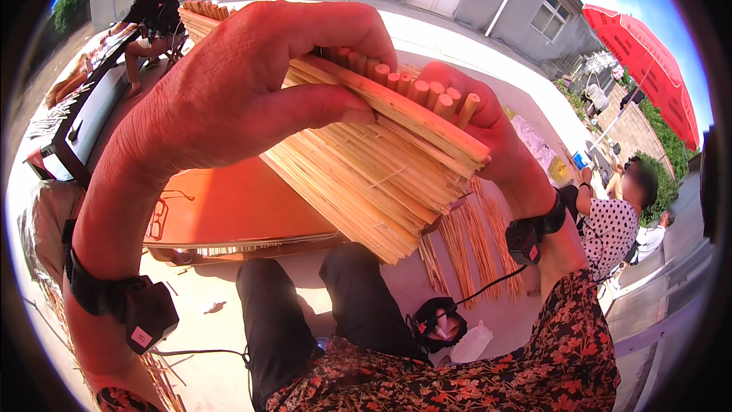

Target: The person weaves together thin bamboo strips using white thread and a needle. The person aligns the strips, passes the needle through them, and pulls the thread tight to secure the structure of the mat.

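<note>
A thick sheaf of pale yellow reed stalks (358, 175) is held up in front of me, tilted down toward the lower right. Round cut ends of thicker stalks stick out along its upper edge, next to a long flat strip. My left hand (259, 80) grips that edge from the left, its thumb pressed on the strip and its fingers curled over the far side. On the right, my right hand (496, 126) closes around the sheaf's right end, its fingers partly hidden behind the stalks.
An orange-topped table (244, 202) stands before my knees, with a pair of glasses (159, 217) on it. Loose stalks (480, 248) lie on the ground at right. One person (156, 15) sits at far left by a long table (65, 122); another (610, 229) sits at right. A red umbrella (648, 61) stands beyond.
</note>
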### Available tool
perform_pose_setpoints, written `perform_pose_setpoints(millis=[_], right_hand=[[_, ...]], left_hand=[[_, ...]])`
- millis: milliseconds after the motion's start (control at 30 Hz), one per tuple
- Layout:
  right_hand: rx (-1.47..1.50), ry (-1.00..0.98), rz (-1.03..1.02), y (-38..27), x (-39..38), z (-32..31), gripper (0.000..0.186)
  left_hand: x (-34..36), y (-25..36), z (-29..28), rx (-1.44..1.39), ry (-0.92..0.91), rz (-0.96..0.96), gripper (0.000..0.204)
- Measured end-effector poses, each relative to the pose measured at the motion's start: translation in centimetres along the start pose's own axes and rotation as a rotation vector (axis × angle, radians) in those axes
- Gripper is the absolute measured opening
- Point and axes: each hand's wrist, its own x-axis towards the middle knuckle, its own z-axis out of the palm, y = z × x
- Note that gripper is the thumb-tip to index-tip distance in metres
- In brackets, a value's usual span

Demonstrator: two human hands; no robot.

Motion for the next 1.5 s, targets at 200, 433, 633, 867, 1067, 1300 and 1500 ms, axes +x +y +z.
perform_pose_setpoints(millis=[200,433,633,867,1067,1300,1500], right_hand=[[0.039,-0.003,0.022,0.3,0.3,0.0,0.025],[0.112,0.014,0.051,0.6,0.5,-0.2,0.025],[0.172,0.027,0.059,0.7,0.4,-0.4,0.024],[0.209,0.04,0.053,-0.1,-0.8,0.5,0.024],[0.058,-0.03,-0.118,1.0,-0.4,0.7,0.026],[-0.275,0.107,-0.063,-0.1,-0.5,2.1,0.015],[-0.278,0.022,-0.108,0.1,0.5,2.0,0.012]], left_hand=[[0.1,0.0,0.0,-0.004,-0.001,0.008,0.034],[0.1,-0.2,0.0,-0.034,0.002,-0.03,0.031],[1.0,-0.1,0.6,-0.097,0.002,-0.071,0.029],[0.9,0.4,0.2,-0.024,-0.025,-0.098,0.028],[0.6,0.5,0.0,-0.081,-0.029,-0.056,0.026],[-0.2,0.6,-0.5,-0.025,-0.012,-0.042,0.026],[-1.0,0.5,-0.7,-0.103,-0.028,-0.07,0.028]])
